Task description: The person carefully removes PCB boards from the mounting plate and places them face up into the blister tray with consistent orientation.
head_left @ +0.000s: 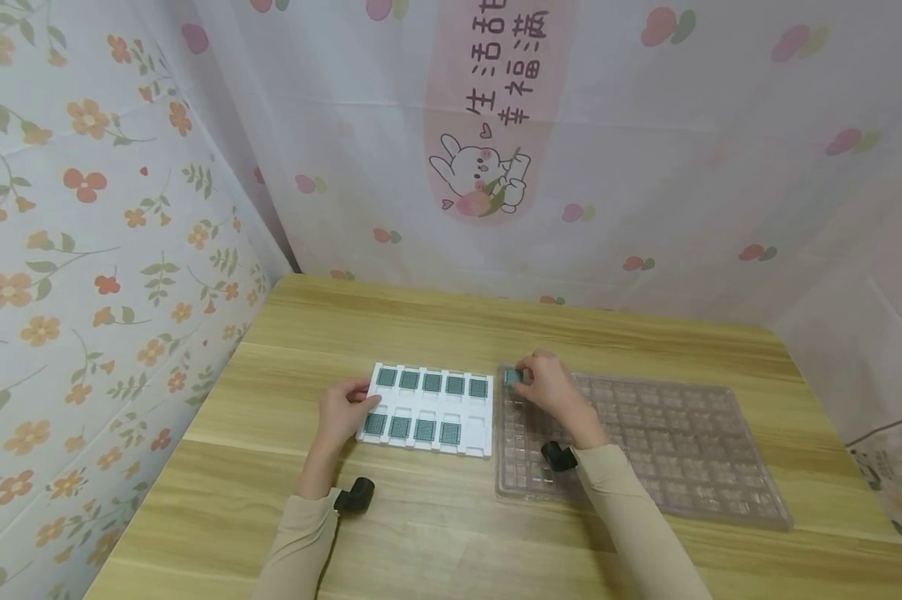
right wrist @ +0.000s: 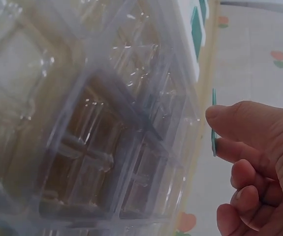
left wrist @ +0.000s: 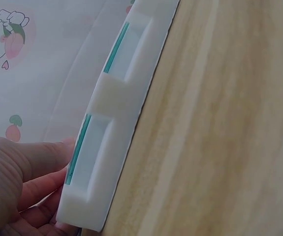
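On the wood-grained table (head_left: 421, 542), toward its left half, I see a white tray (head_left: 425, 403) lying flat with two rows of green gridded squares sitting in its pockets. Five of them make up the far row (head_left: 432, 382); four make up the near row (head_left: 424, 430), filling it from the left end. The person's left hand (head_left: 342, 414) grips the left end of this tray, thumb on the top by the edge of the nearest square, fingers bent beneath the thumb along the side.

Just beside it, to the right, lies a bigger clear plastic tray (head_left: 664, 442) moulded into many small compartments. I can't tell whether the two trays touch. Over its far left corner, the person's right hand (head_left: 556, 390) pinches a single green square (head_left: 513, 378) between thumb and forefinger; the right wrist view shows that piece edge-on, apart from the plastic, with the other fingers curled below. The two hands are well apart, one at each tray.

Both arms wear beige sleeves (head_left: 638, 508), with a small black camera (head_left: 357, 495) at each wrist. Behind the table hangs a pale curtain (head_left: 646, 150) printed with fruit and a cartoon rabbit; flowered cloth (head_left: 121, 242) covers the left side.
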`<state>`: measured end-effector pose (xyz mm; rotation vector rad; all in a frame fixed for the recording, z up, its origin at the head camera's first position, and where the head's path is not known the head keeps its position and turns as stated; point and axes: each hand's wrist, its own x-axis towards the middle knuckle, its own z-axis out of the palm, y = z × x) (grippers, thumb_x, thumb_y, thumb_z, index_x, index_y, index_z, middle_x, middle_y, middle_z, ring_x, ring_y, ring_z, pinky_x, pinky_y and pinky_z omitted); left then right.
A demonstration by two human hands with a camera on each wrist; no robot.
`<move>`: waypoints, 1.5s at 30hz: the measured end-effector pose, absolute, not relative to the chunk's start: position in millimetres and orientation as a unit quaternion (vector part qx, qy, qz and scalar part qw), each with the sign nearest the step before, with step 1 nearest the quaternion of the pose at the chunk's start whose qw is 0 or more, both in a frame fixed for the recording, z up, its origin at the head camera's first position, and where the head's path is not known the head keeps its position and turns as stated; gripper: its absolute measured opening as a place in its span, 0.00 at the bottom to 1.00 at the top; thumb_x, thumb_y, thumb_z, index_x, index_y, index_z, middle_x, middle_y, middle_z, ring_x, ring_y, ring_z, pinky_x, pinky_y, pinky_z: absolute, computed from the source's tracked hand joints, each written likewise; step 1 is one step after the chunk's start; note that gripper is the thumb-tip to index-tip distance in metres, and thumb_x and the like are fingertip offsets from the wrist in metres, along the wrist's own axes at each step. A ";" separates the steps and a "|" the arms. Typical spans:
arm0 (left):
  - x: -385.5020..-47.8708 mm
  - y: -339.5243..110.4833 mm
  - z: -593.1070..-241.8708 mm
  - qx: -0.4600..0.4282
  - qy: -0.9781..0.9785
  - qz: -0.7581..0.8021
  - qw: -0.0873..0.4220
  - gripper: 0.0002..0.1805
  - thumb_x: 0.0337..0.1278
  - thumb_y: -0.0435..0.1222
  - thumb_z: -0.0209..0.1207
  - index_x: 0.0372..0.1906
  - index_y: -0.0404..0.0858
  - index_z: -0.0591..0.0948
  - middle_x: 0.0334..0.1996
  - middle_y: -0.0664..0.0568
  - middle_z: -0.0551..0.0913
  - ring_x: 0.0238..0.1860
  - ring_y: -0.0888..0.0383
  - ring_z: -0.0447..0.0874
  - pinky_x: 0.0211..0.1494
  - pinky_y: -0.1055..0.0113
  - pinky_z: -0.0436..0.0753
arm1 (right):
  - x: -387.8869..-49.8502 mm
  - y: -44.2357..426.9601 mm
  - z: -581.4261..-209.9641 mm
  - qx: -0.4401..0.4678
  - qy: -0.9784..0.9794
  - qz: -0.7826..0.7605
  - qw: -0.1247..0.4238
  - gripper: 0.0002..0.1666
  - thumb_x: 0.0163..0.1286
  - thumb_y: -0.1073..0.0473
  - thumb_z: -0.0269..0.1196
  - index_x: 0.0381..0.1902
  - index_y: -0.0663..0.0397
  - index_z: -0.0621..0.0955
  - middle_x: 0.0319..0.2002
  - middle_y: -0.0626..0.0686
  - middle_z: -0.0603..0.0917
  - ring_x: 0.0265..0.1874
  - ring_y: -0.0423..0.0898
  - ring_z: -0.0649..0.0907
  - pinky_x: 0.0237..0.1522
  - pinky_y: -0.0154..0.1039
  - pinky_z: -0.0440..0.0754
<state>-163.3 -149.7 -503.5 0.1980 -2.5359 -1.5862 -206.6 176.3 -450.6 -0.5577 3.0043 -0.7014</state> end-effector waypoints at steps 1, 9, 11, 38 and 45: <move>-163.3 -149.6 -503.1 0.067 -0.843 -0.530 0.070 0.16 0.46 0.26 0.66 0.44 0.26 0.81 0.34 0.38 0.83 0.34 0.50 0.80 0.33 0.74 0.77 | -207.3 176.3 -450.8 -0.178 0.959 -0.220 0.005 0.17 0.56 0.63 0.69 0.41 0.69 0.82 0.26 0.55 0.73 0.25 0.46 0.69 0.25 0.37 0.68; -163.2 -149.1 -501.8 0.075 -0.843 -0.529 0.063 0.17 0.47 0.27 0.66 0.45 0.26 0.81 0.35 0.38 0.83 0.35 0.50 0.80 0.33 0.76 0.75 | -211.9 176.3 -452.4 -0.166 0.964 -0.208 0.023 0.18 0.56 0.64 0.68 0.43 0.70 0.81 0.29 0.57 0.75 0.27 0.46 0.71 0.27 0.38 0.72; -163.3 -148.9 -501.9 0.078 -0.843 -0.529 0.059 0.17 0.48 0.27 0.66 0.46 0.27 0.81 0.35 0.39 0.83 0.35 0.50 0.79 0.33 0.76 0.75 | -212.5 175.9 -453.3 -0.167 0.964 -0.204 0.021 0.18 0.56 0.64 0.69 0.43 0.69 0.81 0.29 0.56 0.76 0.27 0.46 0.72 0.28 0.38 0.73; -164.7 -148.3 -504.2 0.079 -0.845 -0.525 0.067 0.17 0.47 0.27 0.66 0.45 0.26 0.82 0.34 0.38 0.83 0.34 0.50 0.80 0.34 0.73 0.77 | -218.2 177.1 -461.4 -0.157 0.970 -0.182 0.015 0.17 0.55 0.62 0.70 0.41 0.67 0.83 0.30 0.56 0.77 0.28 0.47 0.76 0.29 0.40 0.76; -164.8 -148.2 -504.1 0.084 -0.846 -0.523 0.060 0.17 0.48 0.28 0.66 0.46 0.27 0.81 0.35 0.39 0.83 0.34 0.50 0.80 0.34 0.74 0.75 | -218.6 178.1 -462.4 -0.165 0.968 -0.190 0.010 0.15 0.55 0.63 0.69 0.40 0.66 0.83 0.30 0.56 0.78 0.29 0.47 0.77 0.30 0.40 0.77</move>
